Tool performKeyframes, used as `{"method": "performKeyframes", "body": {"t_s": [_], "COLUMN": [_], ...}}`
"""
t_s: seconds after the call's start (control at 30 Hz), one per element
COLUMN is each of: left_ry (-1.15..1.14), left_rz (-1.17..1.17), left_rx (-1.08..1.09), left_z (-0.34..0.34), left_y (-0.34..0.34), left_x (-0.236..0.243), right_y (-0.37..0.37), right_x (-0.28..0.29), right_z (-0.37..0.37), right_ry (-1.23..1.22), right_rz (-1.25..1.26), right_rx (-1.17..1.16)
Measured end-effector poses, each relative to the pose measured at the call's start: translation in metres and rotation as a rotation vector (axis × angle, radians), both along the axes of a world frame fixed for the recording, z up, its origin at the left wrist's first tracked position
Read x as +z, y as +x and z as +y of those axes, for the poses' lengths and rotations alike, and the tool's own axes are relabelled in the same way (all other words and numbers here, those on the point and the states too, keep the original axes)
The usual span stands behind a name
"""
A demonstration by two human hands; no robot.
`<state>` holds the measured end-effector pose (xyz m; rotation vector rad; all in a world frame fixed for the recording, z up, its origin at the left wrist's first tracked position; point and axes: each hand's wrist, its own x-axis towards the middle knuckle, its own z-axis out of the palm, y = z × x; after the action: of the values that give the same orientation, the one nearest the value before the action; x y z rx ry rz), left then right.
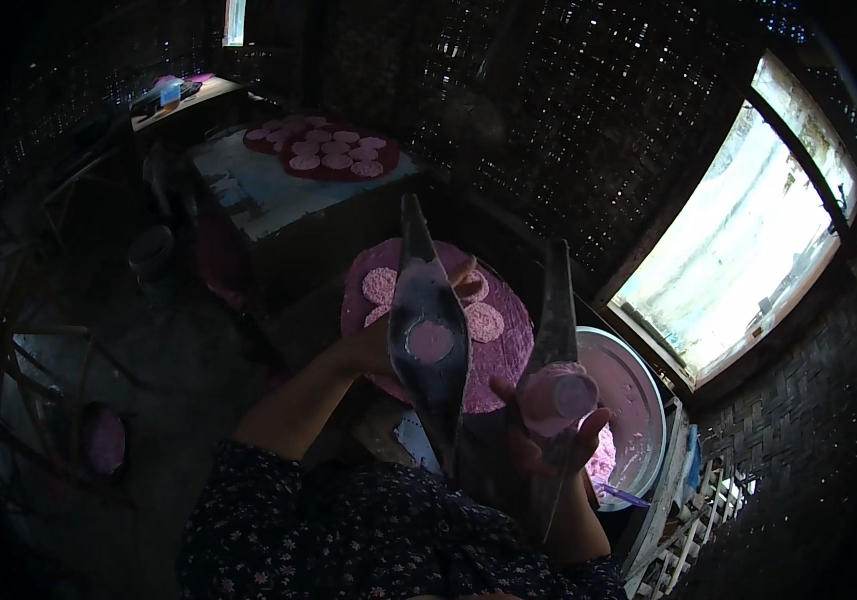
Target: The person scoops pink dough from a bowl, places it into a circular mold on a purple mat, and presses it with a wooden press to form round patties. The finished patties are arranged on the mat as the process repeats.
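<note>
My left hand (376, 342) is closed round a dark paddle-shaped mould (416, 385), tapered at both ends, with a round opening through its wide middle. Most of that hand is hidden behind the mould; fingertips show past its right edge. In my right hand (538, 450) is a second narrow paddle (554, 300) with a translucent round piece (574, 396) at its middle, thumb and fingers about it. Beneath both paddles lies a round purple tray (503, 375). It carries several flat, grainy pink discs (485, 323), partly covered by the left mould.
At the right stands a wide basin (638, 400) with pink crumbly mix (601, 458) and a purple-handled utensil (626, 496). More pink discs lie on red trays (333, 172) on a table (238, 190) farther back. A bright window (733, 240) is in the woven wall.
</note>
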<state>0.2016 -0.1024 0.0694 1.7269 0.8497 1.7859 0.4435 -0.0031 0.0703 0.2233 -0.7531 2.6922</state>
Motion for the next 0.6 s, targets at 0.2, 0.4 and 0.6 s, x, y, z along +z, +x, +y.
{"method": "performKeyframes", "body": {"t_s": [0.2, 0.4, 0.6], "left_ry": [-0.139, -0.103, -0.123], "left_rz": [0.413, 0.879, 0.743], "left_rx": [0.542, 0.774, 0.583], "left_z": [-0.038, -0.04, -0.025], "left_y": [0.002, -0.01, -0.018], "left_x": [-0.01, 0.001, -0.025], "right_y": [-0.019, -0.034, -0.045], "right_x": [0.049, 0.073, 0.052], "right_z": [-0.001, -0.025, -0.047], "right_ry": [0.843, 2.058, 2.085], "right_rz": [-0.32, -0.184, -0.214], "right_rx": [-0.407, -0.772, -0.842]}}
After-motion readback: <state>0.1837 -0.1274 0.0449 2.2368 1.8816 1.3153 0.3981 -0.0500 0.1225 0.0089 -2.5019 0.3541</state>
